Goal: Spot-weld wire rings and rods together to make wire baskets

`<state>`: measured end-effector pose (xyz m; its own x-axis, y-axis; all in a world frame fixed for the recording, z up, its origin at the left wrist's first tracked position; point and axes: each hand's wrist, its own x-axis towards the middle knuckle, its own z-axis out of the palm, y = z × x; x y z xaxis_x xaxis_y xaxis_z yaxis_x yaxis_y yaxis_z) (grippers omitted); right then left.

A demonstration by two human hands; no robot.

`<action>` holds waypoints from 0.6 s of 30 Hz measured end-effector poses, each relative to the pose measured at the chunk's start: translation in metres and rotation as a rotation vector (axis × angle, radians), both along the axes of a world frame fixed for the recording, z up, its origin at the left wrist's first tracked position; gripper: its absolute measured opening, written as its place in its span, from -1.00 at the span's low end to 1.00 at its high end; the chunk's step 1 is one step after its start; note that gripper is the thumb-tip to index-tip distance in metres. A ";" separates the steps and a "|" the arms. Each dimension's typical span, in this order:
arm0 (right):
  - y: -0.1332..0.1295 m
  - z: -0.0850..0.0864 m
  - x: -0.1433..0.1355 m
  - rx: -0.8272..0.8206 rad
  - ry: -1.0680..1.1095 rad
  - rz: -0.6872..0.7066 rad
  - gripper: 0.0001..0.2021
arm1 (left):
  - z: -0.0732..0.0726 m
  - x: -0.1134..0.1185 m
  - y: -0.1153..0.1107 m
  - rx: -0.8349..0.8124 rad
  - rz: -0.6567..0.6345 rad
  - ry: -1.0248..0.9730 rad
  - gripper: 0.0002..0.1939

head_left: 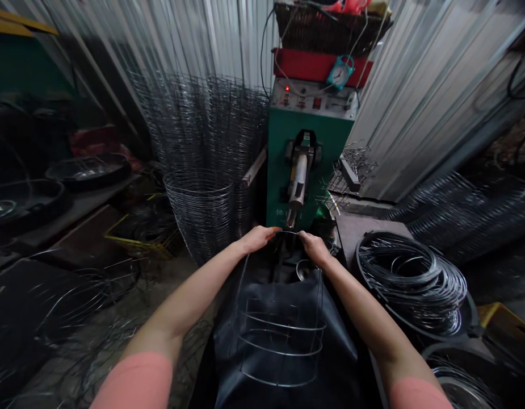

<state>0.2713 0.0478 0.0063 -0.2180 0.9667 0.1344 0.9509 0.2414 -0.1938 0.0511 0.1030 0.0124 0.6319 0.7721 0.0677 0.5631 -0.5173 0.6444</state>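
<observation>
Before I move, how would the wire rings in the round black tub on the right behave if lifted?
The wire rings would likely feel springy rather than floppy, being thin metal in wide loops. They may slide or snag on one another, since they overlap loosely in the tub.

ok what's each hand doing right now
Left hand: closed, pinching the thin wire from the left
Right hand: closed, pinching the same wire from the right
</observation>
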 end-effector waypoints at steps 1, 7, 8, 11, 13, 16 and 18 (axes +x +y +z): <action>0.003 0.000 0.002 0.005 0.038 0.009 -0.73 | 0.000 0.001 0.002 -0.005 0.001 -0.004 -0.56; 0.019 0.000 0.010 0.023 0.146 0.024 -0.79 | 0.007 0.007 0.012 -0.044 0.005 -0.023 -0.54; 0.020 0.000 0.011 0.021 0.157 0.026 -0.80 | 0.008 0.008 0.013 -0.040 0.007 -0.014 -0.54; 0.024 0.001 0.012 0.008 0.187 0.024 -0.81 | 0.010 0.010 0.017 -0.036 0.027 0.017 -0.54; 0.027 0.000 0.013 0.002 0.203 0.014 -0.82 | 0.011 0.010 0.018 -0.050 0.038 0.032 -0.52; 0.030 -0.002 0.013 0.002 0.228 -0.001 -0.83 | 0.012 0.009 0.019 -0.080 0.043 0.051 -0.46; 0.031 -0.004 0.013 0.009 0.244 0.002 -0.84 | 0.012 0.009 0.019 -0.102 0.052 0.049 -0.44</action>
<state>0.2844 0.0791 0.0025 -0.1801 0.9647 0.1922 0.8756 0.2462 -0.4156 0.0597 0.1224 0.0240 0.5916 0.8051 -0.0425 0.6194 -0.4201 0.6633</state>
